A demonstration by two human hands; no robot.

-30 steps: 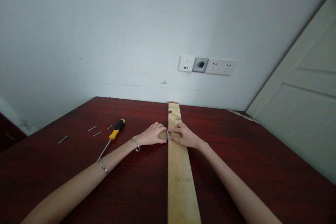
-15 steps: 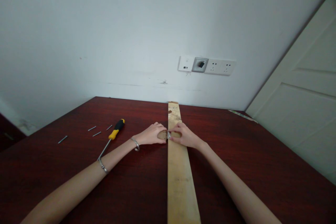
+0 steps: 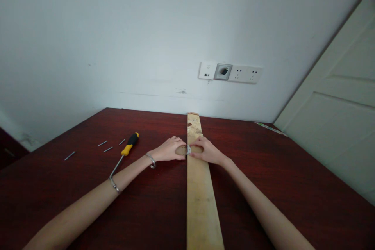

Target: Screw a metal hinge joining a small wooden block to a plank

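A small silvery metal hinge with holes sits at the left edge of a long pale wooden board. My left hand grips the hinge from the left, thumb and fingers curved round its side. From the other side, my right hand rests over the board, its thumb and a finger on the hinge's right part. To the left lies a yellow-and-black screwdriver, its shaft pointing toward my left forearm. Several screws are scattered beyond it. Fingertips partly cover the hinge.
The dark red wooden table reaches back to a white wall. Wall sockets are mounted above it. A thin pale strip lies at the back right corner, near a white panelled door.
My right fingertips have shifted slightly, so more of the hinge's metal face shows. The board, screwdriver and screws stay where they were.
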